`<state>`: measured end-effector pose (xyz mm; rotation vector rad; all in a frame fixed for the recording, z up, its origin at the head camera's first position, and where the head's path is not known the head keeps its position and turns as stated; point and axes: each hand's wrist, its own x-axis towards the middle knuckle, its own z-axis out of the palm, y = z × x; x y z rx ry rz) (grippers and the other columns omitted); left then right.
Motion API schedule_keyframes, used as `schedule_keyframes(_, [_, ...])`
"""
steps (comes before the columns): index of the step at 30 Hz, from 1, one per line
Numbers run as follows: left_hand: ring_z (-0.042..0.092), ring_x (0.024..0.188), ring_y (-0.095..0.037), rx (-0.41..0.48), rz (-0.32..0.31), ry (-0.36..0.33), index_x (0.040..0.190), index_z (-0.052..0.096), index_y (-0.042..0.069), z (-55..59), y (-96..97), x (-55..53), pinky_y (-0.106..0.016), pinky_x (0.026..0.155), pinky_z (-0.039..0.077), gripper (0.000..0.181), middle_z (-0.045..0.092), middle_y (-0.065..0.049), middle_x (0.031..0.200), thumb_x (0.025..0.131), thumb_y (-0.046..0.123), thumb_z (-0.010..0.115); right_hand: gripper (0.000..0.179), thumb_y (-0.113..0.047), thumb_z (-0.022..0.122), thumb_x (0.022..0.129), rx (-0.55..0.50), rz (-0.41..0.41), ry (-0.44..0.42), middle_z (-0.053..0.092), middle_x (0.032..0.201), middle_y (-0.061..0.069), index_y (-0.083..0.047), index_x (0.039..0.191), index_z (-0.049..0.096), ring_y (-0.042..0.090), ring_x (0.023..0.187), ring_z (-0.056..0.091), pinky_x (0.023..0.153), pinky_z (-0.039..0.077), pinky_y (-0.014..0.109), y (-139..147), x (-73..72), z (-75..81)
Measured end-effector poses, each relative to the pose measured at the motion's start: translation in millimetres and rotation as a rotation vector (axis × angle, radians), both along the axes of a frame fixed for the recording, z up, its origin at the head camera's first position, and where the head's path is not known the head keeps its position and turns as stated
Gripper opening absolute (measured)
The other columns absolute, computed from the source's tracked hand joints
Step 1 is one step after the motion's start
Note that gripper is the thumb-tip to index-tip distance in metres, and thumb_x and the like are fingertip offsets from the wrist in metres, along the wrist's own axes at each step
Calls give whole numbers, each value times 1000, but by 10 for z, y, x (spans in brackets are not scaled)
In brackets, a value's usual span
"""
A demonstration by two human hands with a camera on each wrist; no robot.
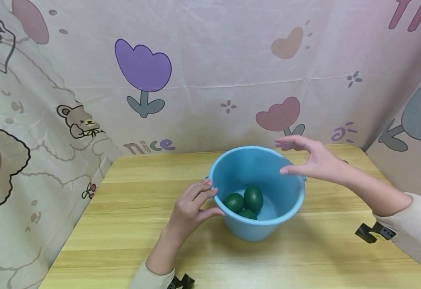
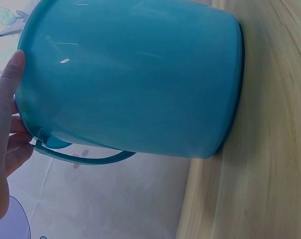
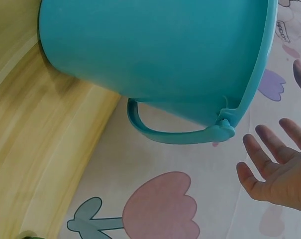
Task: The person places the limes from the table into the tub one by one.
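Blue bucket (image 1: 253, 232), upright on bench (image 1: 131, 224), with three green ovals (image 1: 253, 198) inside; against its rim (image 1: 257, 221), left hand (image 1: 191, 206) with grip relaxed; just off opposite side, right hand (image 1: 316, 160) with grip released.

Against your left hand (image 1: 190, 206) you have a smooth, glossy plastic bucket (image 1: 251, 230); below that hand, a smooth wood-grain worktop (image 1: 138, 212); beyond it, creased matt cloth (image 1: 210, 52).

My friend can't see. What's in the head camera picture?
A blue bucket holding three dark green, egg-shaped things stands on a wooden table. A left hand touches one side; a right hand hovers by the other. A flowered backdrop hangs behind.
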<state>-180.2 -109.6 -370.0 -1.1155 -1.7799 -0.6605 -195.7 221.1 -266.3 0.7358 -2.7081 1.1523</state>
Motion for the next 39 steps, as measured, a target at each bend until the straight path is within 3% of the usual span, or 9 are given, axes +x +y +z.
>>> schedule_keyframes(14, [67, 94, -28, 0, -1, -2, 94, 71, -3, 4, -3, 9, -35, 85, 57, 55, 68, -15, 95, 81, 50, 62, 63, -15, 82, 75, -45, -32, 6, 59, 127, 8, -14, 131, 53, 23, 116, 50, 93, 44, 60, 85, -73, -23])
schedule_keyframes(16, [67, 94, -28, -1, -2, -3, 95, 71, -2, 6, -2, 8, -35, 84, 57, 54, 68, -15, 95, 80, 49, 63, 63, -14, 82, 75, -47, -40, 13, 60, 127, 8, -13, 131, 53, 24, 115, 51, 93, 46, 57, 94, -85, -29])
schedule_keyframes(21, [67, 95, -28, -5, -6, -9, 96, 71, -2, 8, -3, 2, -35, 84, 57, 53, 68, -15, 96, 79, 48, 65, 63, -14, 82, 75, -40, -84, 27, 61, 124, 7, -13, 131, 54, 25, 115, 52, 81, 55, 31, 122, -107, -34])
schedule_keyframes(23, [67, 95, -28, -5, -7, -11, 96, 71, -2, 7, -5, 0, -36, 85, 57, 53, 68, -15, 96, 78, 47, 67, 62, -15, 81, 76, -44, -102, 23, 60, 124, 7, -15, 131, 54, 27, 116, 51, 81, 55, 32, 131, -109, -35])
schedule_keyframes(27, [67, 95, -28, -5, -6, -7, 96, 71, -2, 3, -10, 1, -35, 85, 56, 53, 68, -15, 96, 75, 46, 70, 63, -16, 81, 76, -50, -123, 43, 59, 124, 8, -15, 132, 52, 25, 115, 51, 92, 47, 46, 146, -116, -39])
schedule_keyframes(30, [67, 95, -28, -3, -4, -4, 96, 71, -2, 0, -9, 1, -35, 85, 56, 53, 68, -15, 96, 77, 47, 68, 63, -15, 81, 76, -44, -142, 74, 59, 125, 9, -14, 133, 52, 12, 111, 53, 97, 43, 33, 165, -130, -44])
schedule_keyframes(34, [67, 95, -28, 0, -5, -1, 95, 71, -3, -1, -4, -2, -35, 85, 56, 54, 68, -15, 95, 81, 49, 63, 63, -14, 81, 76, -46, -155, 100, 59, 125, 9, -13, 132, 53, -3, 105, 52, 91, 38, 11, 198, -157, -57])
schedule_keyframes(39, [67, 95, -28, 0, -4, -2, 97, 71, -1, -8, -2, -1, -35, 85, 56, 53, 69, -15, 96, 80, 49, 64, 63, -11, 81, 75, -61, -173, 112, 58, 127, 12, -11, 132, 53, -6, 103, 52, 90, 38, 8, 245, -203, -88])
